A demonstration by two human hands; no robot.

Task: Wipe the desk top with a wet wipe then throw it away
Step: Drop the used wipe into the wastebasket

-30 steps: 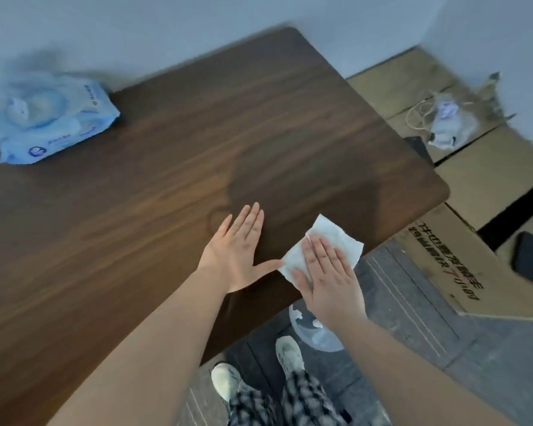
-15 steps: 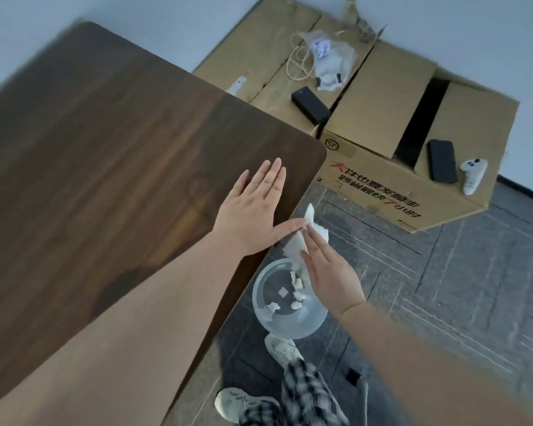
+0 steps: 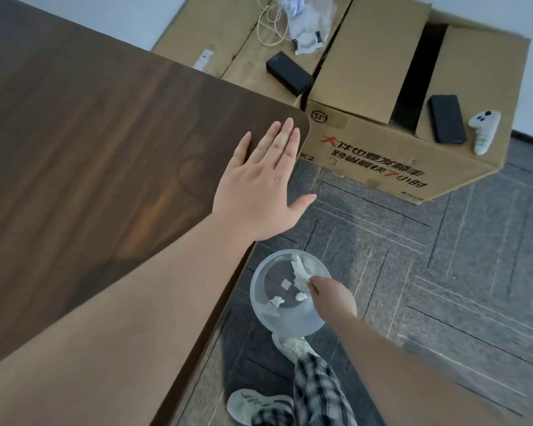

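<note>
The dark wooden desk top [image 3: 90,155] fills the left of the view. My left hand [image 3: 259,186] lies flat and open on its near right corner. Below the desk edge my right hand [image 3: 331,295] reaches down over a clear plastic bin [image 3: 260,298] on the floor. Its fingertips pinch the crumpled white wet wipe [image 3: 300,270], which hangs inside the bin's rim. Several small white scraps lie on the bin's bottom.
A large cardboard box [image 3: 382,96] stands on the grey carpet beyond the desk corner, carrying two black devices, a white controller [image 3: 483,129], a cable and a plastic bag. My feet in pale shoes [image 3: 290,342] are beside the bin.
My right hand took the wipe off the desk edge and lowered it into the bin. The view swung right and down; the wipe pack is out of sight. My left hand stayed flat.
</note>
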